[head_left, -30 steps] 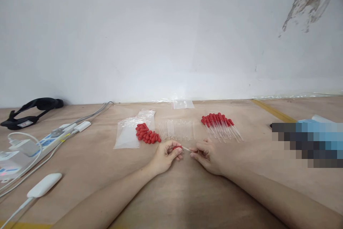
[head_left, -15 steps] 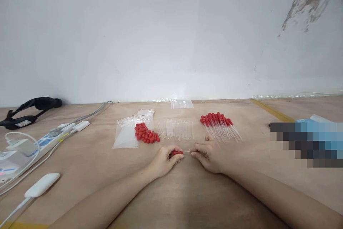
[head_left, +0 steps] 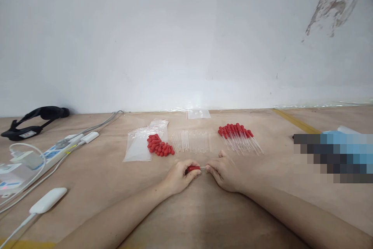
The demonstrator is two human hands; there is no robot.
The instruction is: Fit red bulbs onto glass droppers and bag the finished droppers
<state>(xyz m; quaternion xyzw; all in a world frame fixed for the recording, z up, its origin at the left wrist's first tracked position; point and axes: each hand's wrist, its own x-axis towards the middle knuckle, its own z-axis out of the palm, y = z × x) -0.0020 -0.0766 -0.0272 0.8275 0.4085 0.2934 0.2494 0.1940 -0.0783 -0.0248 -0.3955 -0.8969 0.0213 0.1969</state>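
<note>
Left hand [head_left: 180,177] pinches a red rubber bulb [head_left: 193,168] between thumb and fingers; right hand [head_left: 223,171], just beside it, pinches a thin clear glass tube [head_left: 203,168] whose end meets the bulb's mouth. Both rest low on the wooden table [head_left: 204,218]. Seating it well likely calls for keeping tube and bulb in line, pushing gently with a slight twist. Beyond the hands lie loose red bulbs [head_left: 159,146], bare tubes [head_left: 190,141] and finished droppers [head_left: 239,135].

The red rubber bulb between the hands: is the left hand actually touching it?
Touching. In the head view the left hand pinches the red bulb between thumb and fingers, with no gap showing.
</note>
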